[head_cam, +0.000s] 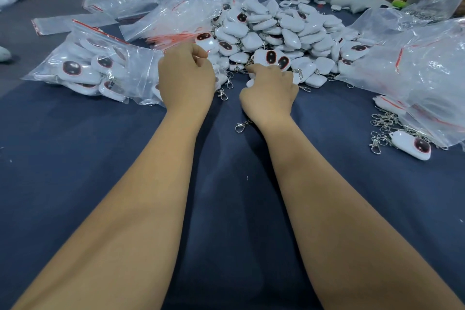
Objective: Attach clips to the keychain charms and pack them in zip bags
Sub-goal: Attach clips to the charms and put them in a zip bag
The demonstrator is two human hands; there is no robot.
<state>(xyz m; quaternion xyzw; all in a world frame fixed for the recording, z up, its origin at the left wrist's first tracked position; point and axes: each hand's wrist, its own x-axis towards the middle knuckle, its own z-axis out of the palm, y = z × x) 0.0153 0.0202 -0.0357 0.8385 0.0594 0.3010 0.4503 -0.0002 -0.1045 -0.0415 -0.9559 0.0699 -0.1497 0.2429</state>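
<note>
Both hands were kept at the near edge of the charm pile (276, 33), within easy reach. The left hand (186, 75) was curled, its fingers apparently pinching something hidden, while the right hand (270, 90) was closed around a white charm (270, 58), probably for clipping.

One head-worn camera looks forward and down, close over the dark table (75, 158).

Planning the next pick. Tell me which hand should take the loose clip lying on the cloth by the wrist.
Right. The loose clip lies just beside the right hand, at its wrist; the left hand is farther off, by the filled zip bag.
</note>
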